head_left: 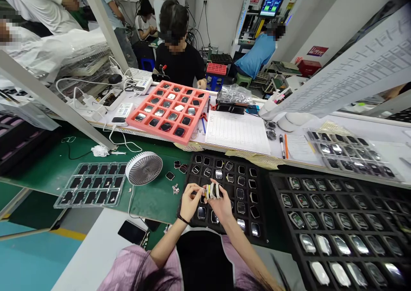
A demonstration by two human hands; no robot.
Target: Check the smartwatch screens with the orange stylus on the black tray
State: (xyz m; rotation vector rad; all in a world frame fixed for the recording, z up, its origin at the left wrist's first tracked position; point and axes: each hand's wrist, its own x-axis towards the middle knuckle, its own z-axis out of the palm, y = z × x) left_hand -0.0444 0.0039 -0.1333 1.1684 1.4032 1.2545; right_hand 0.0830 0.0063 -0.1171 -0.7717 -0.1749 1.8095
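Over the near black foam tray (199, 174) of watch pieces, my two hands meet in front of my chest. My right hand (223, 201) is closed round several small watch cases (213, 191), held side by side like a stack, with a yellow bit showing among them. Fingers of my left hand (191, 199) are pinched together at the stack's left end; whatever lies between the fingertips is too small to make out. Watch cases with dark or shiny faces sit in the tray's pockets around and below both hands.
A white fan (144, 168) and a clear tray (91, 184) of dark pieces stand left. Another black tray (330, 222) lies right. On the shelf ahead are a pink foam tray (133, 119), papers (236, 132) and pens (282, 146). A phone (131, 232) lies lower left. Co-workers sit beyond.
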